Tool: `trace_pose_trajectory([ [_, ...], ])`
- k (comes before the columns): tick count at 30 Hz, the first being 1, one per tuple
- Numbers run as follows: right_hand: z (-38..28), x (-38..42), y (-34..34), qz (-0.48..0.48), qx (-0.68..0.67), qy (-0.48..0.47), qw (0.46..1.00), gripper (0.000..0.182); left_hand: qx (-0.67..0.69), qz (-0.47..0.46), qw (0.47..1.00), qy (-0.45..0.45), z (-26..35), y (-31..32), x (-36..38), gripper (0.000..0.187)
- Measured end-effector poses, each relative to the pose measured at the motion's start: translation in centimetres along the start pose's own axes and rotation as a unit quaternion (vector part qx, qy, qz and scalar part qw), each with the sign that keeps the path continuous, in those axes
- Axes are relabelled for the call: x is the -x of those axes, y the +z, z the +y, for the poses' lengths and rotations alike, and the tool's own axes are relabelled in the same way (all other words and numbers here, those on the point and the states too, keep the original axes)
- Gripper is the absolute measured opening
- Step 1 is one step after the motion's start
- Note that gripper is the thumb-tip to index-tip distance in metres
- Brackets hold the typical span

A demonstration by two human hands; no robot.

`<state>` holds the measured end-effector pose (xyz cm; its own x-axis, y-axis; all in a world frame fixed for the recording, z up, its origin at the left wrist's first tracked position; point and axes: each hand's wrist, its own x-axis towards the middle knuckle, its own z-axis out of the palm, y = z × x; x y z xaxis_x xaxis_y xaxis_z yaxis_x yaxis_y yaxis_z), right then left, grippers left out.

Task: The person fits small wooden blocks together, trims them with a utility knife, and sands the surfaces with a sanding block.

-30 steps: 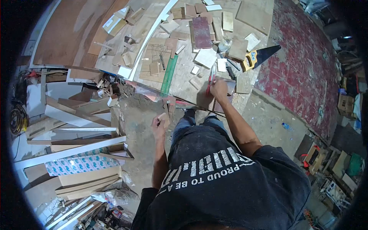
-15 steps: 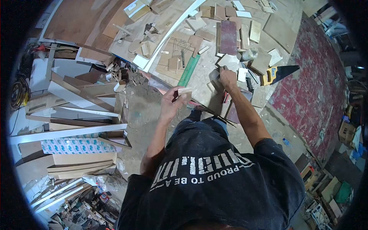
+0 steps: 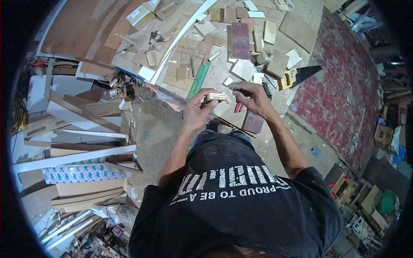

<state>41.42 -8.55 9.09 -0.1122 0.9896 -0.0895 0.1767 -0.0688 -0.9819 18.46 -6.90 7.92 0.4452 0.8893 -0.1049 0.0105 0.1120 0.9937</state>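
Note:
My left hand (image 3: 195, 112) is raised over the near edge of the workbench (image 3: 223, 81) and pinches a small pale wooden block (image 3: 215, 96) between thumb and fingers. My right hand (image 3: 254, 98) hovers just right of the block, its fingers curled and its fingertips close to the block's end. A red-handled tool (image 3: 238, 107) shows under the right palm and looks held there. A little of my dark trousers shows below the hands.
The workbench holds many wood offcuts, a green ruler (image 3: 195, 81), a dark red board (image 3: 240, 41), a long white strip (image 3: 180, 38) and a yellow-handled hand saw (image 3: 297, 76). Boards and planks (image 3: 81, 142) are stacked on the floor at left. A red mat (image 3: 344, 86) lies at right.
My left hand rose from beside my leg to bench height with the block. My right hand lifted off the bench and came toward the block.

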Motion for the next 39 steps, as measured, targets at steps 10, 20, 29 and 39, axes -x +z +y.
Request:
trace_pose_trajectory([
  [10,-5.8,4.4,-1.5,0.054,0.178,-0.205,0.961,0.018,0.008,-0.077,0.993,0.091,3.0,2.6,-0.9,0.029],
  [20,-6.0,5.8,-1.1,0.063,0.214,-0.22,0.95,0.019,-0.021,-0.085,0.99,0.107,3.6,3.2,-0.2,0.028],
  [29,-5.0,6.4,-0.1,0.015,0.302,-0.238,0.923,0.02,-0.065,-0.105,0.989,0.087,1.9,3.3,0.1,0.031],
  [39,15.4,5.1,-1.4,0.24,0.277,0.12,0.923,0.014,-0.097,0.023,0.993,-0.061,-5.7,1.2,3.6,0.027],
])
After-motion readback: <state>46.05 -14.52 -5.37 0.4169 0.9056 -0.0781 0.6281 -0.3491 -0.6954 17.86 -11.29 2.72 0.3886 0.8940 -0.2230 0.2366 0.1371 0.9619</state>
